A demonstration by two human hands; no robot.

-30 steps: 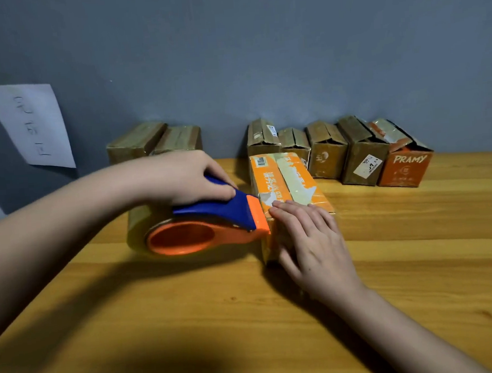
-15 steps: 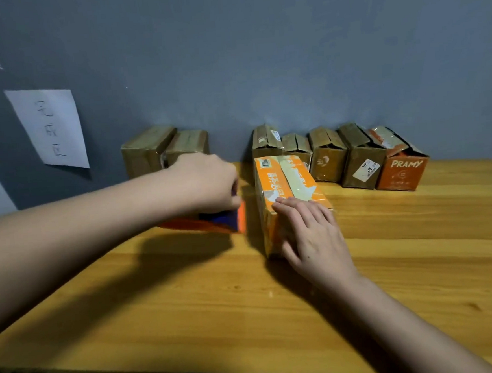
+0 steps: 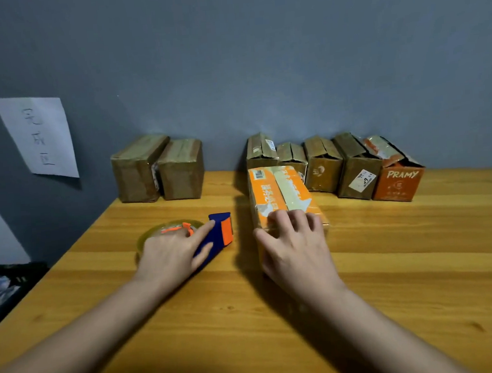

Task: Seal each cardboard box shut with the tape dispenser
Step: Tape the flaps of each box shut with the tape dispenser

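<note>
While your left hand (image 3: 170, 252) lies flat on the tape dispenser (image 3: 213, 236), fingers straight and gripping nothing, your right hand (image 3: 295, 247) presses its spread fingers on the near end of the orange box (image 3: 281, 195). Both things sit on the table (image 3: 249, 318), dispenser just left of the box. Two brown boxes (image 3: 158, 169) stand against the wall, five more (image 3: 334, 164) to their right.

The worktop (image 3: 392, 263) is smooth, varnished wood, the boxes (image 3: 324, 165) matt brown cardboard, the orange box (image 3: 281, 195) glossy with tape, the tape dispenser (image 3: 217, 232) smooth plastic.
</note>
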